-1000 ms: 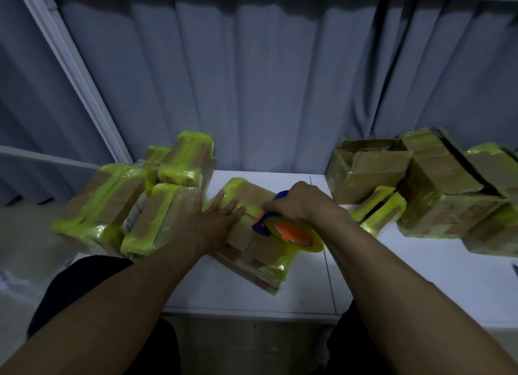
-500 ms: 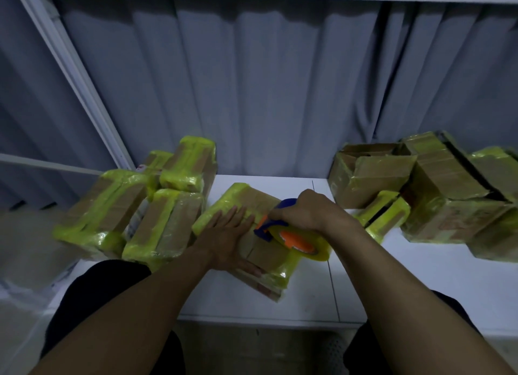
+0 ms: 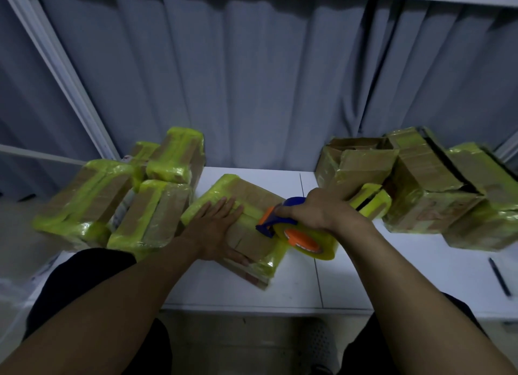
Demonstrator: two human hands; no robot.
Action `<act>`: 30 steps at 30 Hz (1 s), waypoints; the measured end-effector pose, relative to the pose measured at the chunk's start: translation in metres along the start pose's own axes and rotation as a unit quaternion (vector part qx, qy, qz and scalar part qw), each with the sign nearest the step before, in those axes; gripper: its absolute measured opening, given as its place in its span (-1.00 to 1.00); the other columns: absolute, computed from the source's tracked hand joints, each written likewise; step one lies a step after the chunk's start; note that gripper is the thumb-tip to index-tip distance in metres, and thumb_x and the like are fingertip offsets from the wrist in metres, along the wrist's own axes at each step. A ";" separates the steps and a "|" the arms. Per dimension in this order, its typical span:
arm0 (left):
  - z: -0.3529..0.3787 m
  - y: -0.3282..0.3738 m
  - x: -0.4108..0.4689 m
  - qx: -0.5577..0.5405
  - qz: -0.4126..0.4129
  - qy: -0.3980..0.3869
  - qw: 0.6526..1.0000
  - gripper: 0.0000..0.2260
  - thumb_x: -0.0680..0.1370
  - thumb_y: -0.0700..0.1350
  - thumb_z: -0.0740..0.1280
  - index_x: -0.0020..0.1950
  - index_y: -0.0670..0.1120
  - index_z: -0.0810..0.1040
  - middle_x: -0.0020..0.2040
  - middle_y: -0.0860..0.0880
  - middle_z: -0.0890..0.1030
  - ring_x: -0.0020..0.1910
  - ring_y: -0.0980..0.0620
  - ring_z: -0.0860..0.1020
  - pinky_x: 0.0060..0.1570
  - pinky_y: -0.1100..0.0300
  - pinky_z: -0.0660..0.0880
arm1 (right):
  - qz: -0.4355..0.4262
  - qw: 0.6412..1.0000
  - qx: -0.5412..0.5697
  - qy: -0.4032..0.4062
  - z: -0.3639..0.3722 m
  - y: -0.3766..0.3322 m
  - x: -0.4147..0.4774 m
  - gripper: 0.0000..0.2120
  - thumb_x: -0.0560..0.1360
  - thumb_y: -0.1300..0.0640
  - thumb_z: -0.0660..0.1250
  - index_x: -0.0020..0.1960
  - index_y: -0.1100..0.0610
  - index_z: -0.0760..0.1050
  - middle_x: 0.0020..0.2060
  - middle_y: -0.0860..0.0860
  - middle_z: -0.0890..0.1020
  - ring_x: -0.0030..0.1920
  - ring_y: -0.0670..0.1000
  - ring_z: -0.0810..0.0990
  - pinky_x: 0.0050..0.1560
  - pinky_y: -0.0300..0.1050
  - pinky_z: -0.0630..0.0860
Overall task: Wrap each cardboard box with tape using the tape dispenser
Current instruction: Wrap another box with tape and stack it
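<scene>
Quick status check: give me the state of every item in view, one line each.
Left hand: flat, pressing the middle box.
Right hand: closed on the tape dispenser.
Tape dispenser: on the box's right end.
Middle box: lying flat, partly taped.
Left pile: wrapped in yellow tape.
Right pile: partly taped; the rear-left one open-topped.
Pen: lying on the table.

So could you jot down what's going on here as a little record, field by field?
surface: white table
box in work: cardboard box, partly taped yellow
left hand: flat on the box, fingers spread
right hand: gripping the tape dispenser at the box's right end
left pile: taped boxes
right pile: boxes, one open-topped
also: pen
</scene>
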State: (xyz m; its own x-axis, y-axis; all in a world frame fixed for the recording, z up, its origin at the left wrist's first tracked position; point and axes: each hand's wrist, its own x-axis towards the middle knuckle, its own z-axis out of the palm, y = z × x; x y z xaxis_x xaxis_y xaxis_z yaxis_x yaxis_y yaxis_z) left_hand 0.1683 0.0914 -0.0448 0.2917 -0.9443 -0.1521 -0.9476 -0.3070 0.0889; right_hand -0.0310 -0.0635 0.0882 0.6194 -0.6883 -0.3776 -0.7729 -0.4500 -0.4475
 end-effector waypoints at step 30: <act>0.000 0.033 0.014 -0.062 0.001 -0.043 0.997 0.22 0.18 0.69 0.13 0.62 0.06 -0.22 0.61 0.19 -0.22 0.57 0.10 -0.29 0.54 -0.13 -0.20 | 0.014 0.993 0.118 0.027 0.006 0.053 -0.016 -0.42 0.40 -0.38 0.44 -0.19 0.18 0.54 -0.39 0.05 0.52 -0.37 0.01 0.50 -0.30 -0.10 0.35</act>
State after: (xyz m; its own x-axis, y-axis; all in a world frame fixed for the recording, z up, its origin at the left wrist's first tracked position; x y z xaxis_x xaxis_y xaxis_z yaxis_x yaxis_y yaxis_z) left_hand 0.1413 0.0682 -0.0442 0.2724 -0.9328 -0.2361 -0.9229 -0.3227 0.2100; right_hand -0.0812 -0.0726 0.0655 0.5844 -0.7309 -0.3524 -0.7324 -0.2881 -0.6169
